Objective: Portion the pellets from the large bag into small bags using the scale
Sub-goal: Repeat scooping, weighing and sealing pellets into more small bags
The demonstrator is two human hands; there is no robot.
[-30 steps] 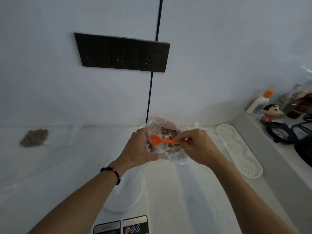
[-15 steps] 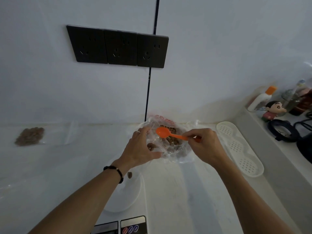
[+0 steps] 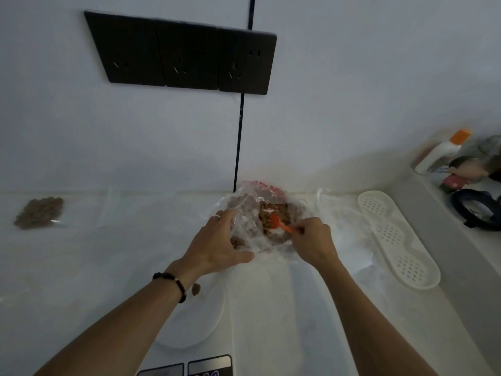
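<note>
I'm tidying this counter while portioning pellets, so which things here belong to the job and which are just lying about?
Job: large bag held by the left hand; orange spoon in the right hand; scale; filled small bag.

Lying about: perforated white tray; orange-capped bottle; figurine; wall sockets.

Home counter: wall sockets [image 3: 184,54], cartoon figurine [image 3: 461,173].

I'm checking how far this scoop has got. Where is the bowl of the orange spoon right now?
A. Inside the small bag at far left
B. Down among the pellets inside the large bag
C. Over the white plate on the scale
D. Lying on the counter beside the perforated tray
B: the right hand pinches the handle of the orange spoon, whose bowl sits in the brown pellets within the large bag, which the left hand holds open.
</note>
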